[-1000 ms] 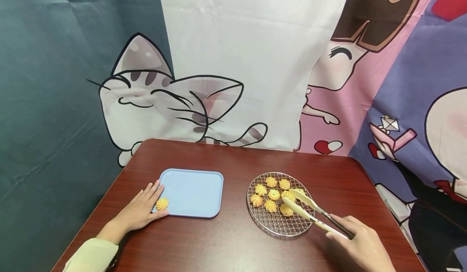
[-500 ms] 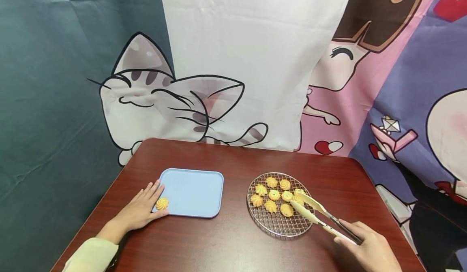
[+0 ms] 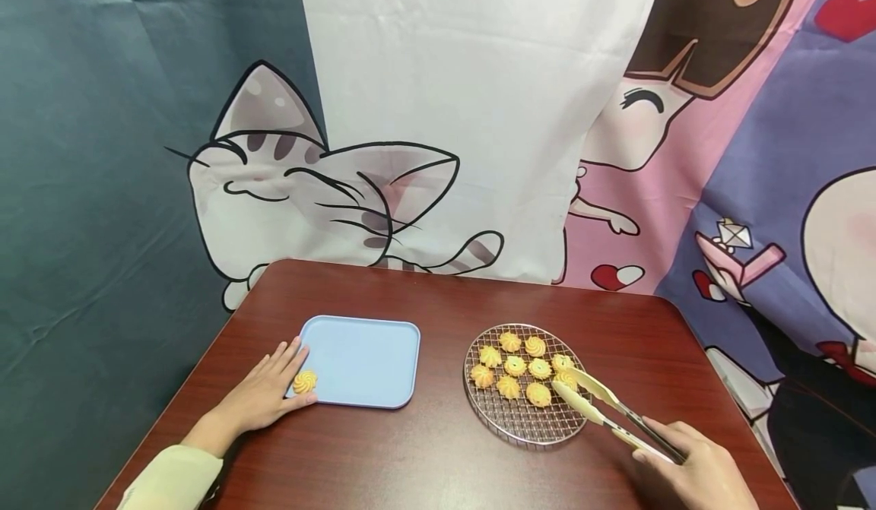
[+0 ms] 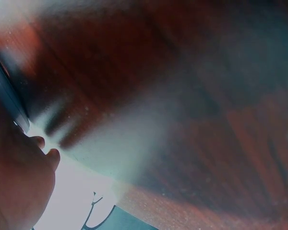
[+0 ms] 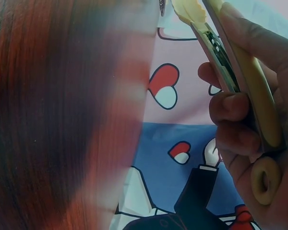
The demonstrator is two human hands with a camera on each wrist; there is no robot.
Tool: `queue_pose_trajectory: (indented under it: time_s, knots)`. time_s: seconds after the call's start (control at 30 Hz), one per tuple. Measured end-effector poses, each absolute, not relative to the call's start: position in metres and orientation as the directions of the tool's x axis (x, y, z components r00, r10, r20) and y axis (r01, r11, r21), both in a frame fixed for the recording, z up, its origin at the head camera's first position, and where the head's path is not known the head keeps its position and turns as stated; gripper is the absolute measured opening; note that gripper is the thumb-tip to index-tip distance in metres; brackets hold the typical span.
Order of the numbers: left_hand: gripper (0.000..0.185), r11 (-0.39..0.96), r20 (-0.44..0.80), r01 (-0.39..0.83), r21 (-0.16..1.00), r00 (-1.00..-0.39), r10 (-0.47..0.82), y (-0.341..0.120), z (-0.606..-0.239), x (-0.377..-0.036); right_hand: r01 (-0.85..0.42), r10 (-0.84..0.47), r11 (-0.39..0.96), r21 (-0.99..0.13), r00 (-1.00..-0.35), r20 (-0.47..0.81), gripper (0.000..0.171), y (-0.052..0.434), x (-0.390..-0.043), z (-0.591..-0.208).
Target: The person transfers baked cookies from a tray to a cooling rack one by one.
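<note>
So far: one cookie [image 3: 304,381] lies at the near left corner of the blue tray [image 3: 369,358], just beside the left hand's thumb.
Left to move: nine cookies, by my count, sit on the round wire rack [image 3: 509,419], ahead and to the left of the right hand.
Progress estimate: early; most of the tray's surface is bare.
Left hand [image 3: 263,392]: flat on the desk [image 3: 424,457], fingers straight and relaxed, resting against the tray's left edge; grasping nothing.
Right hand [image 3: 694,472]: curled round the handle end of the tongs [image 3: 609,411], palm low over the desk.
Tongs: tips apart, over the rack's right edge, bracketing the nearest cookie [image 3: 566,378]; not closed on it, as far as I can judge.
</note>
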State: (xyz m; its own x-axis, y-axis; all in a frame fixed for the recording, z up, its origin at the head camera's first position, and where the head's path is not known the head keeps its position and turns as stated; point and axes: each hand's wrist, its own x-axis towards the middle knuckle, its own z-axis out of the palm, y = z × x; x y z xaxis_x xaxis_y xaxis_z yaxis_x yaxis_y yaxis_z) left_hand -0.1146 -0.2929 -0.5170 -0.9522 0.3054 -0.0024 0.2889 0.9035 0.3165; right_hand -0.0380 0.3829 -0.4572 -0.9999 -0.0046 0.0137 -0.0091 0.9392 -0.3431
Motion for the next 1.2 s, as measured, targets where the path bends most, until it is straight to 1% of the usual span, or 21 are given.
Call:
queue_pose_trajectory:
  time_s: [0.1,0.33,0.7,1.0,1.2]
  knots:
    - [0.095,0.902,-0.003,0.288,0.32,-0.952,0.305,-0.293,-0.516,-0.114,-0.019,-0.01,0.94,-0.34,-1.0,0.028,0.067,0.383,-0.038,-0.458]
    - [0.095,0.905,-0.003,0.288,0.314,-0.953,0.304,-0.292,-0.516,-0.115,0.008,0.005,0.943,-0.333,-1.0,-0.01,0.068,0.384,-0.04,-0.458]
    - [0.096,0.906,-0.005,0.286,0.313,-0.953,0.302,-0.292,-0.516,-0.115,-0.017,-0.013,0.947,-0.321,-1.0,0.014,0.066,0.387,-0.038,-0.455]
    - [0.095,0.907,-0.003,0.286,0.31,-0.953,0.301,-0.292,-0.519,-0.115,0.011,-0.002,0.94,-0.342,-0.999,-0.038,0.076,0.381,-0.041,-0.452]
    - [0.096,0.907,-0.005,0.282,0.311,-0.954,0.298,-0.293,-0.519,-0.115,-0.031,-0.024,0.934,-0.356,-0.999,0.024,0.074,0.363,-0.044,-0.456]
